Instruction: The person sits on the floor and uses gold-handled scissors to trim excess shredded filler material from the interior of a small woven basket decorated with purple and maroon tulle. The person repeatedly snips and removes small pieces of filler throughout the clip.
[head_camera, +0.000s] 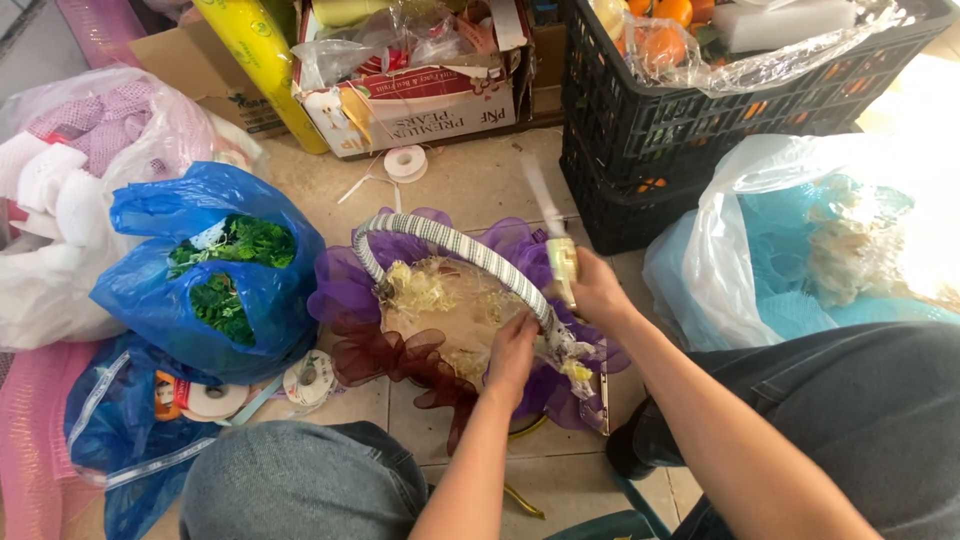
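A gift basket (440, 300) trimmed with purple mesh ruffle and a dark red bow sits on the tiled floor between my knees. Its arched handle (450, 243) is wrapped in striped ribbon, and pale shredded filler lies inside. My left hand (512, 352) presses on the handle near its right end. My right hand (597, 288) holds a pale glue gun (560, 262), nozzle pointing up and away, just right of the handle.
A blue bag of green foliage (215, 270) lies to the left, with ribbon rolls (308, 377) below it. A black crate of oranges (700, 90) and a cardboard box (420, 90) stand behind. A clear bag with blue wrap (800, 250) sits right.
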